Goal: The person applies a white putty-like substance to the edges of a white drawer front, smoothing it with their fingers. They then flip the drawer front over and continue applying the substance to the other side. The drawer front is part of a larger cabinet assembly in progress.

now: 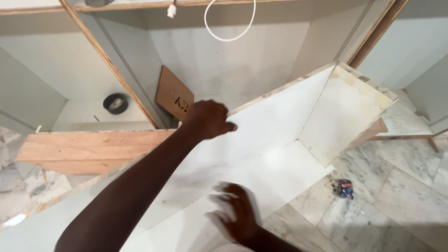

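Here the left hand (208,119) reaches forward on an outstretched arm and grips the upper edge of a large white laminated cabinet carcass (266,140), fingers curled over the raw plywood rim and the thumb against the inner white face. The right hand (235,212) is lower and nearer the camera, blurred; its fingers look loosely spread over the carcass's white bottom panel, and whether they press on it or hover just above cannot be told.

The carcass lies tilted on a marble tile floor (392,200), its open side up and its end panel (343,116) standing at the far right corner. Behind it stands a built-in white wardrobe frame (116,74) with plywood-edged uprights, close beyond the left hand. A bare plywood board (88,149) lies to the left, beside the carcass. A small brown cut-out panel (173,98) leans inside the wardrobe, a black tape roll (115,103) rests on its shelf, a white cable loop (230,23) hangs above, and a crumpled blue wrapper (345,188) lies on the floor.
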